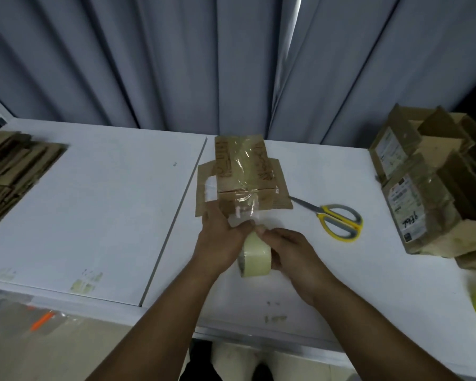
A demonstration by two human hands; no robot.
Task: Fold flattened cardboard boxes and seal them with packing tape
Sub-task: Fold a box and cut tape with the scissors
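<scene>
Brown cardboard, already folded up into a box (242,169), sits in the middle of the white tabletop (107,204), just ahead of our hands. Its long axis runs away from us toward the curtain (176,64), leaning slightly left at the far end. A clear strip (245,204) of tape lies along that axis over the top seam and comes down the near end face, so we judge the sealing of this side nearly finished. What is left is to cut or tear the strip free and press it flat. The lower flaps are spread out on the tabletop, so that end is not closed. Our left hand (220,237) has its grip pinched on the strip by the near face. Our right hand (289,248) has its grip wrapped round the tape roll (254,255), thumb on top, holding it just above the tabletop. The scissors (338,221) lie near on the right, untouched. A stack of flat cardboard (14,166) waits on the left, and made-up boxes (423,193) are piled on the right, so more boxes remain.
</scene>
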